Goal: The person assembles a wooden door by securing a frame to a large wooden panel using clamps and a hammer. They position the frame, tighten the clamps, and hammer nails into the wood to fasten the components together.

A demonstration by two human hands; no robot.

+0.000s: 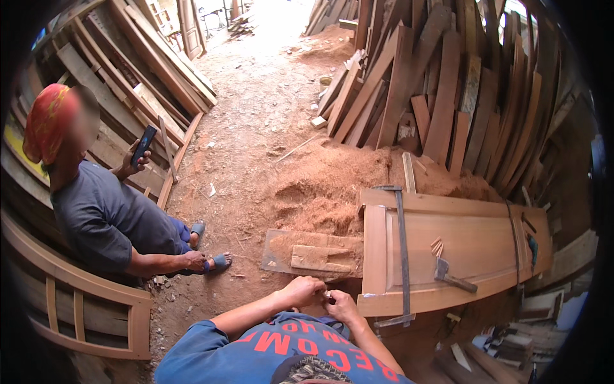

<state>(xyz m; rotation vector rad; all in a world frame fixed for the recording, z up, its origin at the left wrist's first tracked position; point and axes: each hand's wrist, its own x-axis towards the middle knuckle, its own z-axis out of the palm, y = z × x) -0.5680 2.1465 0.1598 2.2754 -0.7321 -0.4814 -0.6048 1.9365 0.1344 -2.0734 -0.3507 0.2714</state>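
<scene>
In front of my body, my left hand (303, 292) and my right hand (343, 306) are close together, fingers curled in. Something small, partly pale, shows between them, too small to name. To the right of my hands lies a wooden panelled door (460, 230). A long metal bar clamp (401, 249) spans its near end, and a second clamp (513, 243) crosses farther right. On the panel rest a hatchet (453, 276) with a wooden handle and several thin wooden wedges (437, 247).
At left, another person (115, 211) stands holding a phone (144, 147). Boards (448, 96) lean at the upper right, more planks (121, 77) at the upper left. Sawdust (320, 185) heaps beyond wood pieces (323, 258) on the ground. A wooden frame (137, 329) stands lower left.
</scene>
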